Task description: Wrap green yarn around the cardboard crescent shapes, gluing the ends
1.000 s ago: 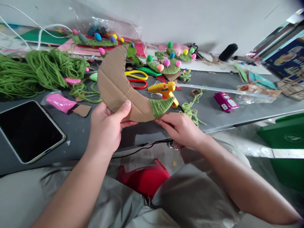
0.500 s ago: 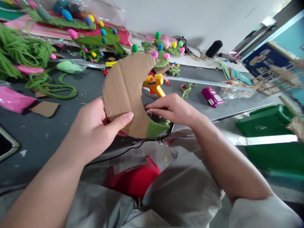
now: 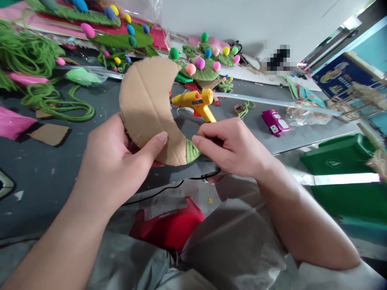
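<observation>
A crescent-shaped piece of cardboard (image 3: 151,100) is in my left hand (image 3: 121,157), thumb on its front face and the fingers behind it. Green yarn (image 3: 191,151) is wound tightly around its lower right end; the rest is bare brown board. My right hand (image 3: 232,147) is closed at that wrapped end, thumb and forefinger pinched beside the windings. Its fingers cover the tip and most of the yarn they grip. Just beyond the crescent's inner curve lies a yellow glue gun (image 3: 198,104) with a long clear glue stick (image 3: 266,101) in its back.
Loose green yarn (image 3: 30,52) is heaped at the left by a cardboard scrap (image 3: 50,134). Green leaf-like pieces with coloured balls (image 3: 200,63) lie at the back. A purple packet (image 3: 275,122) is on the grey table (image 3: 90,177). Green bins (image 3: 338,157) stand at the right.
My right hand has moved from inside the crescent's curve to its wrapped lower end, covering the tip. The cardboard has shifted slightly left and up in view.
</observation>
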Demonstrator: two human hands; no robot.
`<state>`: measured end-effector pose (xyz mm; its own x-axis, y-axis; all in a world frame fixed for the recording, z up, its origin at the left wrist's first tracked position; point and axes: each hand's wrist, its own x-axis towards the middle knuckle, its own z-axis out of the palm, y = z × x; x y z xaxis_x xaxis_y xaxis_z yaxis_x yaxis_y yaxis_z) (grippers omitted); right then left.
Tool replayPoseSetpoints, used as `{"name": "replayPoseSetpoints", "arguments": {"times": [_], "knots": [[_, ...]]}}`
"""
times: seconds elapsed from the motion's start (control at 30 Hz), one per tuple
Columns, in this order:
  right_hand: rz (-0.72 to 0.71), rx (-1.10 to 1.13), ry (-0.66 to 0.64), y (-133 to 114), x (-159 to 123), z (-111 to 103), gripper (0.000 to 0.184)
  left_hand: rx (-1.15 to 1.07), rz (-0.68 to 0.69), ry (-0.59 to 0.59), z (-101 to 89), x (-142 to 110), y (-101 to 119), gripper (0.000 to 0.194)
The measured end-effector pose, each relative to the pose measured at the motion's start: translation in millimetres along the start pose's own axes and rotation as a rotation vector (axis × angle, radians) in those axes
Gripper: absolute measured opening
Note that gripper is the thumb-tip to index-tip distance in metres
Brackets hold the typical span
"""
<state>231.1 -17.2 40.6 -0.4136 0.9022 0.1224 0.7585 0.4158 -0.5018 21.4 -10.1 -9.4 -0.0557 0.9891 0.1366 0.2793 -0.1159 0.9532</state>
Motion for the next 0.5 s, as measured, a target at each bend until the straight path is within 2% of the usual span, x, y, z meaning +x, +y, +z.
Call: {"name": "replayPoseSetpoints", "arguments": {"times": [0.17,0.37,0.5], "knots": [[-0.073,0.072,-0.04,-3,-6,2,0.033,-0.174,-0.035,0.082,2.4,3,-3,0.042],[-0.114,0.015,-0.064,-4,-11,13,0.034,-0.127,-0.027,0.168,3.5,2,-1,0.04],[-0.088,-0.038,-0.11,-6,-14,22,0.034,-0.198,0.002,0.174,6.3,1,-4,0.042]]}}
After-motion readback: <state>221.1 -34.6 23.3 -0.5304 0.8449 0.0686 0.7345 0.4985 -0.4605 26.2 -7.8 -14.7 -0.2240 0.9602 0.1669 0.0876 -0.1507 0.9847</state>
